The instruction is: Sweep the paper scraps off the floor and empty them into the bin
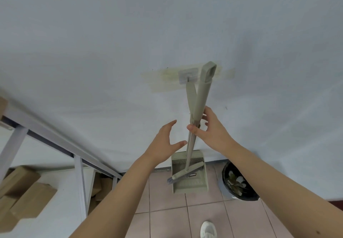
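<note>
A pale green broom (189, 145) and its matching dustpan (191, 184) hang together against the white wall from a wall hook (187, 75). Their two long handles meet near the middle. My right hand (211, 130) grips both handles there, thumb in front and fingers behind. My left hand (165, 143) is just left of the handles, fingers spread and holding nothing. The broom head lies across the dustpan's tray above the tiled floor. A black-lined bin (236, 182) with paper scraps inside stands on the floor to the right of the dustpan.
A white metal shelf frame (79, 163) runs along the left, with cardboard boxes (24, 191) on and under it. Pinkish floor tiles (167, 219) lie below. My white shoe (208, 230) shows at the bottom edge.
</note>
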